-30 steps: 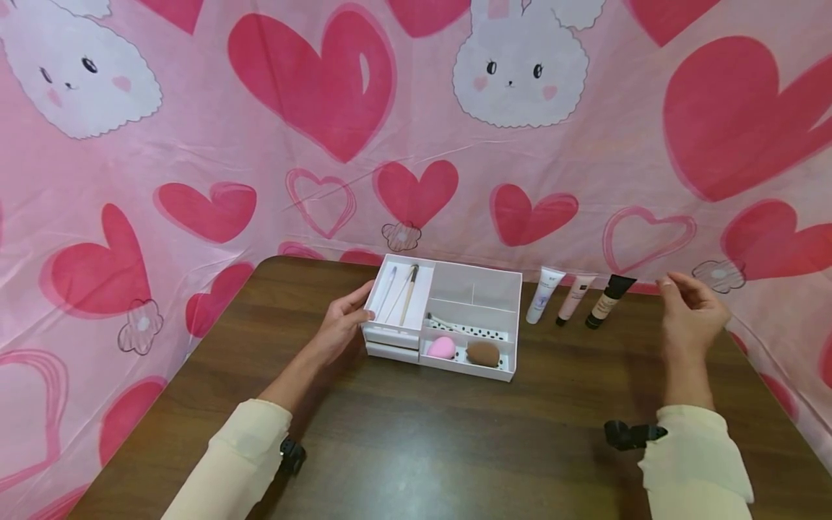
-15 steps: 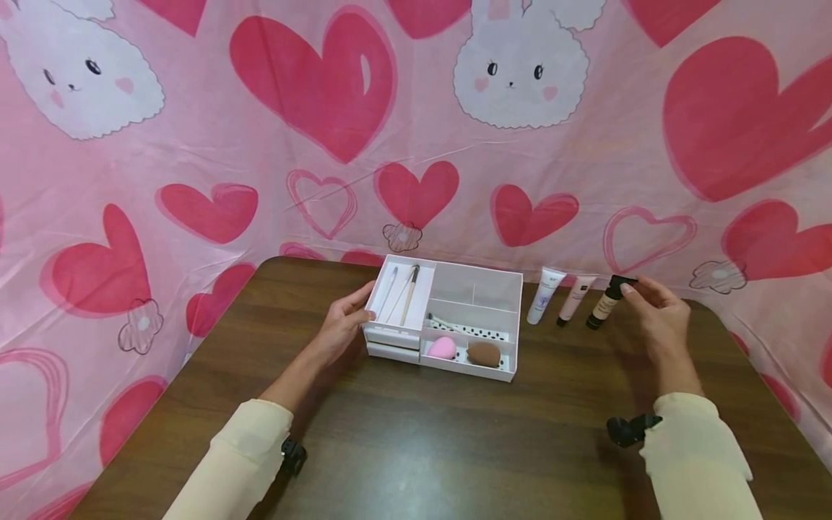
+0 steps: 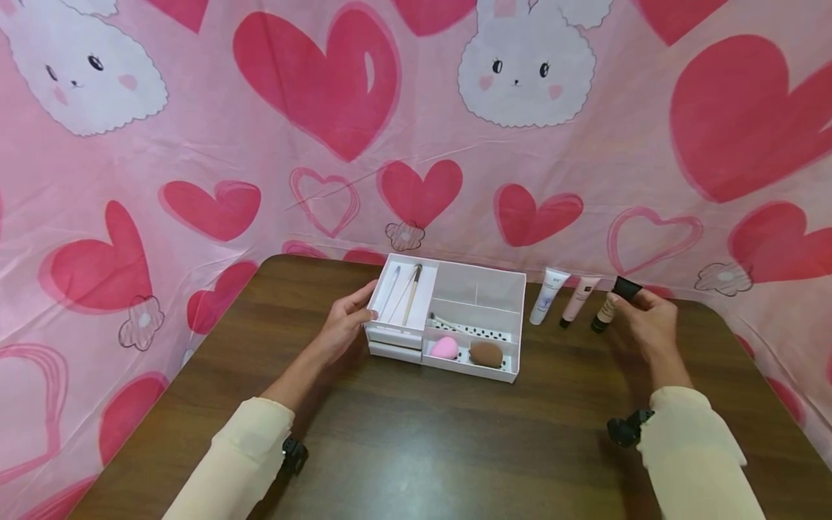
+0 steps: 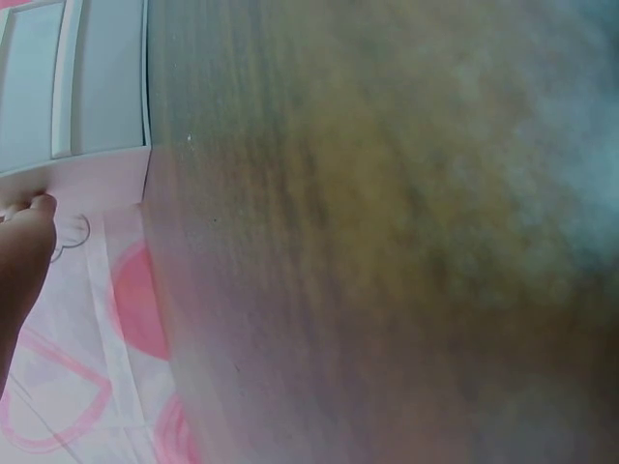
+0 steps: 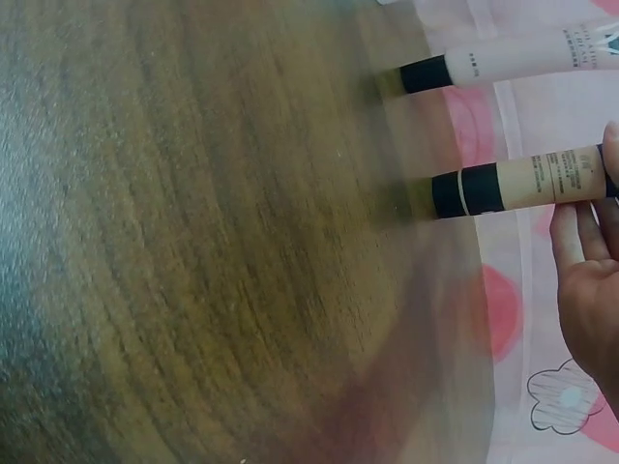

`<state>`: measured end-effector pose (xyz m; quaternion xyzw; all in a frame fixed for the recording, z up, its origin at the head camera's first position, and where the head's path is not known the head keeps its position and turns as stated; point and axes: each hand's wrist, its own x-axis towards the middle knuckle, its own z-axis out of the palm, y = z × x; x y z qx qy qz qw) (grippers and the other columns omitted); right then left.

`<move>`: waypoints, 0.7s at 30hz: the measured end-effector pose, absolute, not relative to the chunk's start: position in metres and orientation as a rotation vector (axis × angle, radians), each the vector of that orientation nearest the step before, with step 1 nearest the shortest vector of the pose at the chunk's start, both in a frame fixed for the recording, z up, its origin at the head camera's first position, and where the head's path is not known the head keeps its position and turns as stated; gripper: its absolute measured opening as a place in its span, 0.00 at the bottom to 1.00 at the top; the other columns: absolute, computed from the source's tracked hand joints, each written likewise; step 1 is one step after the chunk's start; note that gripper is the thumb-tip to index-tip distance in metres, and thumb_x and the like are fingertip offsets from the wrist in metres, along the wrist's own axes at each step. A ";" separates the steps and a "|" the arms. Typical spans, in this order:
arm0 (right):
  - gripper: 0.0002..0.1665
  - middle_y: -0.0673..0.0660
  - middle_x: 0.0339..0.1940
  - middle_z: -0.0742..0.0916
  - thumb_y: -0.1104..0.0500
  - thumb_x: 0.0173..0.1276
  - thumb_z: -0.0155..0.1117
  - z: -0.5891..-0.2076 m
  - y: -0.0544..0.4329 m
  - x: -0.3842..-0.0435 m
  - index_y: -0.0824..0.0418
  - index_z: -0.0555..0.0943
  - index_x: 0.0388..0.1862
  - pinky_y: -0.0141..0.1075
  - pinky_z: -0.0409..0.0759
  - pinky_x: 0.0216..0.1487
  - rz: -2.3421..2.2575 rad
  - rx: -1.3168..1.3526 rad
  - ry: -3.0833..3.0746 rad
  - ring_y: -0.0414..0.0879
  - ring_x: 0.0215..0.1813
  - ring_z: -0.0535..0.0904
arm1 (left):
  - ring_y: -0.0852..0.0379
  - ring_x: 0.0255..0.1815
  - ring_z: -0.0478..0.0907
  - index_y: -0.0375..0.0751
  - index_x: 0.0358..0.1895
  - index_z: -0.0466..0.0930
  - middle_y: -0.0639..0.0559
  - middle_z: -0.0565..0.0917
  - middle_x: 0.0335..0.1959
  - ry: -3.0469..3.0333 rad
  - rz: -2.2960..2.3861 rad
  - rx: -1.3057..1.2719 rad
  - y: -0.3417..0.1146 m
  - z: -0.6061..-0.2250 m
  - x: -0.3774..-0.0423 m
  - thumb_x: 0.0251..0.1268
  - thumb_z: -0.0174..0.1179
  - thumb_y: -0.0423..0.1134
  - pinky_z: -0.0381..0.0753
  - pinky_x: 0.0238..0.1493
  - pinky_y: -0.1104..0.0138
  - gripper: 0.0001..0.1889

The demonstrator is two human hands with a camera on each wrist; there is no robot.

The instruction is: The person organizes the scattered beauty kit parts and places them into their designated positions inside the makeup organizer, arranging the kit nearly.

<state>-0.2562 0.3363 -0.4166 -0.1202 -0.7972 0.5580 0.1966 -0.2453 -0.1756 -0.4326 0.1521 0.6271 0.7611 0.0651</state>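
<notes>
Organizer gripped by left fingers, beige tube pinched by right fingers, pink tube beside

The dark brown, wood-grained worktop has rounded far corners. A white organizer sits near its far edge, around the middle. Toward the far right corner stand a white tube and a pink tube; beside them, a beige-and-black tube, contact unclear.

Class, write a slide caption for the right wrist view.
Right hand grips a black-capped beige tube beside a pink tube.
</notes>
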 end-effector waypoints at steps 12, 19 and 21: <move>0.21 0.15 0.18 0.73 0.58 0.66 0.71 -0.420 0.334 -0.261 0.73 0.85 0.50 0.14 0.68 0.38 1.316 -0.374 -2.287 0.20 0.31 0.71 | 0.69 0.62 0.69 0.26 0.79 0.49 0.35 0.51 0.83 1.874 2.309 0.452 -0.176 -0.432 -0.246 0.65 0.46 0.20 0.75 0.58 0.80 0.37; 0.25 0.14 0.18 0.72 0.58 0.67 0.71 -0.421 0.331 -0.260 0.78 0.82 0.53 0.14 0.68 0.38 1.292 -0.374 -2.264 0.19 0.31 0.70 | 0.67 0.64 0.68 0.27 0.79 0.49 0.36 0.51 0.83 1.877 2.299 0.447 -0.176 -0.434 -0.247 0.66 0.46 0.20 0.75 0.59 0.80 0.37; 0.24 0.14 0.18 0.72 0.59 0.67 0.71 -0.421 0.331 -0.259 0.78 0.83 0.53 0.14 0.68 0.37 1.289 -0.363 -2.250 0.19 0.30 0.70 | 0.67 0.65 0.67 0.27 0.79 0.49 0.36 0.51 0.83 1.881 2.295 0.449 -0.176 -0.434 -0.247 0.66 0.46 0.20 0.74 0.60 0.80 0.36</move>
